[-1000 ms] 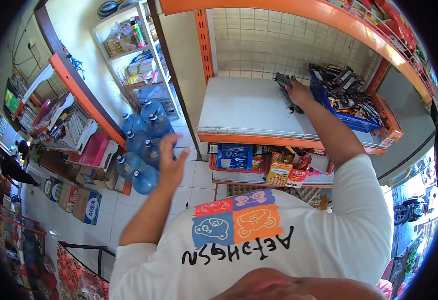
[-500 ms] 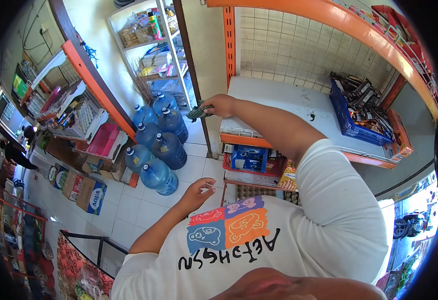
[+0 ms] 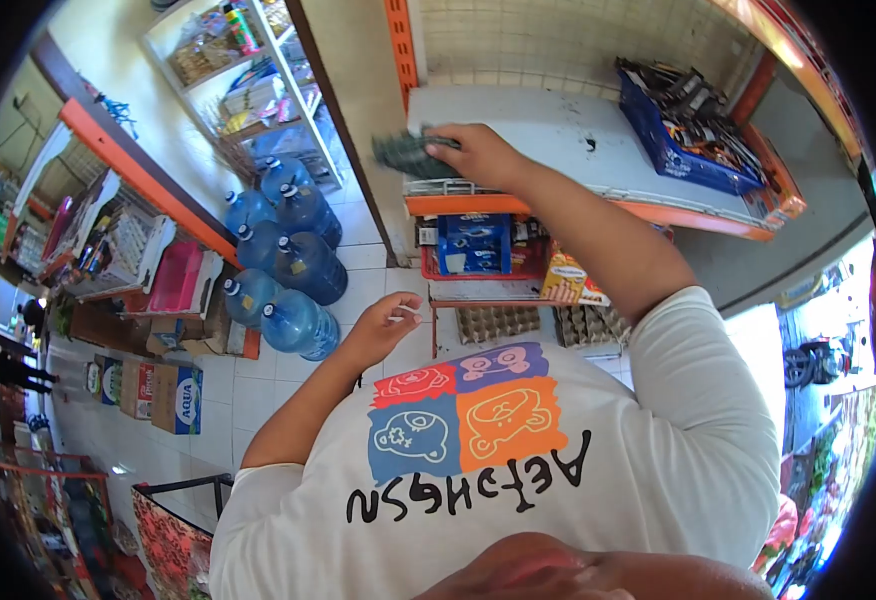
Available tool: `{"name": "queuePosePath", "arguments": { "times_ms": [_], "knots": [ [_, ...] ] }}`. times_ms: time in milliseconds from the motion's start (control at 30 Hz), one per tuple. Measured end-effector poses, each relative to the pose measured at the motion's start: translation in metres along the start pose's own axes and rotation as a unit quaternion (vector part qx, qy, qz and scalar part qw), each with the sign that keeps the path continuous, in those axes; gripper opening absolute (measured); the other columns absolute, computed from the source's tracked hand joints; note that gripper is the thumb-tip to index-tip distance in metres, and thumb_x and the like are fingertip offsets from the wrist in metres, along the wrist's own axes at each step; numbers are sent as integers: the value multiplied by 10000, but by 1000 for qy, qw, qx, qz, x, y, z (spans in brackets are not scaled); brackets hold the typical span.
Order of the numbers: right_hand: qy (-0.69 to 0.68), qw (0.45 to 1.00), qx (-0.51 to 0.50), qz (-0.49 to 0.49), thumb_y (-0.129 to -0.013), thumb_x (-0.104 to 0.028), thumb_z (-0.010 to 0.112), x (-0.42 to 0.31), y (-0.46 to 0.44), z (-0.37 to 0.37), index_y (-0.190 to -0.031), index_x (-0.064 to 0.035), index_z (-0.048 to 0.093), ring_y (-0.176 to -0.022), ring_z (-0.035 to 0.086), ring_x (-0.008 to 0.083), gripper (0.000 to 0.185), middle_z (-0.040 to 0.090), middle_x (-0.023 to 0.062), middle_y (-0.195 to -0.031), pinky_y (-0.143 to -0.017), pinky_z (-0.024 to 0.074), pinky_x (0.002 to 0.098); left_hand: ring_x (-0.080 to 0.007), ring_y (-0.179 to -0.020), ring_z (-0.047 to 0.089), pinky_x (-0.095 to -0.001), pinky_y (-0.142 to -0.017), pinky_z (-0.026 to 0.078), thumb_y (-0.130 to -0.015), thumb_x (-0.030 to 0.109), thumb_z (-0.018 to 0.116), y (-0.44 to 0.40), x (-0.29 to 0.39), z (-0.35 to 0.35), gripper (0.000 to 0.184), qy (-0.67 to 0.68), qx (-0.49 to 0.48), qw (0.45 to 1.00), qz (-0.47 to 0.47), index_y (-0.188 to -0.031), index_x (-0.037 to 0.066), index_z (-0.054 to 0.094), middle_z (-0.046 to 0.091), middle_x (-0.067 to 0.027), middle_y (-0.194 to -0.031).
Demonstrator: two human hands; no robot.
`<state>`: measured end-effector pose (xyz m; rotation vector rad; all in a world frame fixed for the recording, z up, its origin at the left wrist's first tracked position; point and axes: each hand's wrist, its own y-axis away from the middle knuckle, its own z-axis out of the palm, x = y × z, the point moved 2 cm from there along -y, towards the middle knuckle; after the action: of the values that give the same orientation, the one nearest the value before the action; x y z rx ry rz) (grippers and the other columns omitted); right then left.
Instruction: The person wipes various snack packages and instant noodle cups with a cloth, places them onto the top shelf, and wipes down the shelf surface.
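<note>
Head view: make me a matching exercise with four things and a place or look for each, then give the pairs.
1. Cloth
2. Jugs
3. Blue basket
4. Shirt

A. Standing on the floor
B. White, with a coloured print
C. Held in the right hand
D. On the big white shelf

Pairs: 1-C, 2-A, 3-D, 4-B
</note>
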<state>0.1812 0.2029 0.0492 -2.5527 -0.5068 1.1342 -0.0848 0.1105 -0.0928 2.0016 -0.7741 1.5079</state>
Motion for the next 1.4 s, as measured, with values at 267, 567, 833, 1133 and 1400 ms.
{"name": "queuePosePath", "arguments": {
  "times_ms": [267, 567, 833, 1133, 1400],
  "knots": [
    [161, 942, -126, -264, -791, -190, 668, -52, 119, 76, -1198, -192, 593, -1037, 557, 288, 414, 597, 108, -1123, -861, 470, 406, -175, -1064, 567, -336, -955, 456, -896, 45, 592, -26, -39, 34, 426, 321, -4, 946, -39, -1294, 81, 444, 560, -72, -1171],
    [17, 990, -68, -122, -818, -214, 707, 28, 215, 42, -1348, -153, 485, -1190, 511, 320, 578, 489, 159, -1344, -1016, 397, 358, -198, -1146, 546, -464, -1019, 430, -957, 195, 554, -57, 17, 104, 370, 494, -105, 863, -19, -1305, 130, 445, 556, -50, -1230],
    [-378, 811, 66, 442, -825, -88, 667, 180, 290, -31, -1344, -72, 466, -1029, 608, 239, 557, 605, 125, -1170, -880, 493, 344, -232, -1105, 527, -390, -877, 423, -905, 318, 632, -89, 23, 197, 759, 283, 22, 920, -271, -1455, 156, 135, 404, -80, -1333],
    [184, 951, 198, 151, -798, -139, 649, 289, 278, -88, -1283, -56, 509, -1106, 554, 294, 511, 593, 173, -1162, -975, 428, 363, -187, -1100, 529, -337, -883, 403, -961, 295, 524, -93, 3, 255, 425, 270, 4, 913, -304, -1328, 117, 406, 478, -37, -1220],
    [-33, 965, 109, 237, -811, -180, 645, 298, 246, -106, -1172, -7, 577, -1111, 562, 284, 407, 608, 162, -1173, -964, 426, 364, -176, -1079, 534, -330, -886, 403, -964, 296, 505, -61, 0, 240, 346, 257, 65, 910, -318, -1264, 128, 461, 507, -30, -1196]
  ]
}}
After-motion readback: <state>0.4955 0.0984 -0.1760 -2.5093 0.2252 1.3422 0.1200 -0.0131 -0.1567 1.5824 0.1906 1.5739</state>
